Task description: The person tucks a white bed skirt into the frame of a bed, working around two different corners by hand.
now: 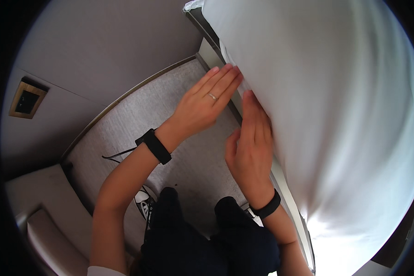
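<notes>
A white sheet [317, 103] covers a bed on the right, its side hanging along the bed frame [208, 29]. My left hand [201, 103] reaches across to the sheet's side edge, fingers straight and side by side. Its fingertips touch the fabric; the thumb is hidden. Just below it, my right hand [253, 148] lies along the same edge, fingers extended against the sheet and thumb held apart. I see no fabric gripped in either hand. A ring [213, 97] is on my left hand, and each wrist wears a black band.
Grey flooring [141, 103] runs between the bed and a plain wall [124, 34]. A wood-framed wall plate [28, 98] is at the left. A padded seat [41, 186] stands at lower left. A thin black cord [120, 153] hangs near my left forearm. My knees [224, 214] are bent beside the bed.
</notes>
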### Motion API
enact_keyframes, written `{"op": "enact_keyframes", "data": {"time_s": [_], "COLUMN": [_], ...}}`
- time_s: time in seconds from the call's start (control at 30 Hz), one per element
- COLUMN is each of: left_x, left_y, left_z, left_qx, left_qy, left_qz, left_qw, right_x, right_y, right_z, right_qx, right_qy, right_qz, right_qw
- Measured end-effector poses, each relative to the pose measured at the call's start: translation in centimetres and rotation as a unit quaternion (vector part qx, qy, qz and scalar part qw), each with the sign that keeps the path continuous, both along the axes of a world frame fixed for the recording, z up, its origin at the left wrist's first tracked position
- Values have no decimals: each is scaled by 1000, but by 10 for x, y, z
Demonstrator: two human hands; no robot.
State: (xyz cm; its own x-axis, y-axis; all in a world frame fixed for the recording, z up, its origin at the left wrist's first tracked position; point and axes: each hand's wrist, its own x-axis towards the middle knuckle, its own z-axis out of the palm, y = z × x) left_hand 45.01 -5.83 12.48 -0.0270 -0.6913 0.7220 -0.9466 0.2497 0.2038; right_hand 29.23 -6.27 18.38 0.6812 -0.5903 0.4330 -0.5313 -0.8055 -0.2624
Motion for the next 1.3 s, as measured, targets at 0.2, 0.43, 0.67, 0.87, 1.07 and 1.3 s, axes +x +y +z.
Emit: {"op": "enact_keyframes", "data": {"time_s": [0.2,0.43,0.67,0.87,1.07,1.3], "left_x": [-22,-27,4,-34,-42,-42], "left_y": [-8,-27,-19,25,46,44], "left_z": [5,17,13,-11,-8,-5], "left_qx": [-21,23,94,22,40,46], "left_qy": [-25,64,42,40,51,34], "left_qz": [97,66,-47,25,38,-38], "left_qw": [995,996,994,999,997,998], "right_x": [6,24,18,19,-8,-82], "right_y": [-13,-9,-26,-27,-28,16], "right_z": [-16,-3,-19,-22,-12,-6], "right_qx": [-5,50,13,26,33,74], "right_qy": [-5,4,-33,-63,-85,-19], "right_qz": [23,-38,-29,-10,105,64], "right_qw": [1000,998,999,998,990,995]}}
